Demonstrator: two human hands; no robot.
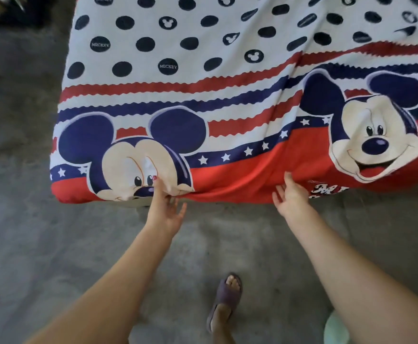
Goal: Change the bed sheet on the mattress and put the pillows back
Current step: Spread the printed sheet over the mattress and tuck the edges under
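Head view, looking down over the foot edge of a mattress dressed in a Mickey Mouse bed sheet [227, 95]: white field with navy dots at the far side, then wavy red and navy stripes, a starred navy band, and a solid red border falling over the near edge. Two large cartoon mouse faces printed along that border, one near the sheet's left corner, one toward its right. Fabric rumpled into long diagonal folds between the two faces.

Left hand [164, 207] at the sheet's lower hem, just under the left mouse face, thumb and forefinger pinching a small fold of the cloth, remaining fingers loosely spread and hanging clear below the hem. Red polish visible on a nail.

Right hand [291, 194] against the red border, to the right of the left hand and beside the partly seen lettering, fingers apart and extended, fingertips touching the fabric, gripping nothing.

Grey concrete floor [41, 232] below and left of the sheet. Foot in a purple slipper [226, 299] on the floor, nearer than the sheet's hem, between the two forearms.
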